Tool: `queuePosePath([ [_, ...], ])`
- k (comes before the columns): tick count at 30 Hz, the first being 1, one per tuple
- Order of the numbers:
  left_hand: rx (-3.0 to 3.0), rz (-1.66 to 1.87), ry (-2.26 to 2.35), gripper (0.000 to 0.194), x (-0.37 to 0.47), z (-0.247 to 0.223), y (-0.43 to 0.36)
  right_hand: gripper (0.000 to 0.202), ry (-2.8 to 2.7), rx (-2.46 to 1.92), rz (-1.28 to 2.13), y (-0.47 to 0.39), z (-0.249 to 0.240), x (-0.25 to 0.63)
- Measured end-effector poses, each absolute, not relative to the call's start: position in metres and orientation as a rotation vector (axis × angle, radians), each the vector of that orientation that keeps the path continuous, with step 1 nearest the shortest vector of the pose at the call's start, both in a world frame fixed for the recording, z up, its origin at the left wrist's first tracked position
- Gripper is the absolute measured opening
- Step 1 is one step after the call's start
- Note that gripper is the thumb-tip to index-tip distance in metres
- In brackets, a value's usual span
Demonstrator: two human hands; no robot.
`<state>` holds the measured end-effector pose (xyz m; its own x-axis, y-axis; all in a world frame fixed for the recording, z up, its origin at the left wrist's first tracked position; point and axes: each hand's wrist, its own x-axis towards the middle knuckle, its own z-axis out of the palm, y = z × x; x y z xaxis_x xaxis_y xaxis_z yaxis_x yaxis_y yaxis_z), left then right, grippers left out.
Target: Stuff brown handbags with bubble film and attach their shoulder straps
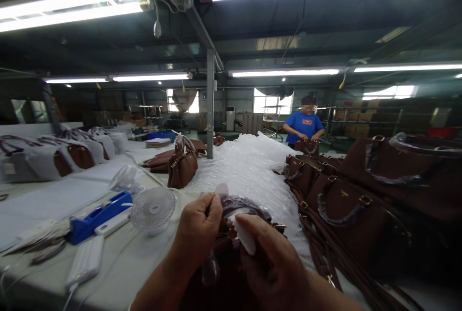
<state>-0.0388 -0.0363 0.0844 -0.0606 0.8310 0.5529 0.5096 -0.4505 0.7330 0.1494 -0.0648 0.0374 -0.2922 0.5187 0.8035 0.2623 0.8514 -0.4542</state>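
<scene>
Over a dark brown handbag (pixel 224 282) in front of me, both hands are raised close together. My left hand (pixel 198 224) is closed, its thumb and forefinger pinching a thin pale translucent oval piece (pixel 222 189). A white oval piece (pixel 246 236) sits between the thumb and fingers of my right hand (pixel 276 258). Behind and between the hands show the bag's dark handles (pixel 245 202), wrapped in clear film. Much of the bag is hidden by my hands and shadow.
White plastic wrapping (pixel 249 166) is heaped ahead. Brown handbags (pixel 346 205) crowd the right; another handbag (pixel 183 164) stands ahead left. A small white fan (pixel 153 209), blue tape dispenser (pixel 101 214) and white power strip (pixel 85 260) lie left. A person (pixel 303 125) in blue handles a bag beyond.
</scene>
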Motion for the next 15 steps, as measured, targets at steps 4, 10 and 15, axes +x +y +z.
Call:
queuePosePath([
  [4, 1.949, 1.459, 1.43, 0.036, -0.037, 0.089, -0.04, 0.038, -1.958, -0.451, 0.445, -0.05, 0.082, 0.151],
  [10, 1.947, 1.468, 1.392, 0.033, -0.037, 0.089, -0.045, 0.018, -1.697, -0.775, 0.968, -0.031, 0.118, 0.133],
  [15, 1.961, 1.511, 1.355, 0.031, -0.038, 0.085, -0.042, 0.044, -1.642, -0.933, 1.268, -0.025, 0.135, 0.122],
])
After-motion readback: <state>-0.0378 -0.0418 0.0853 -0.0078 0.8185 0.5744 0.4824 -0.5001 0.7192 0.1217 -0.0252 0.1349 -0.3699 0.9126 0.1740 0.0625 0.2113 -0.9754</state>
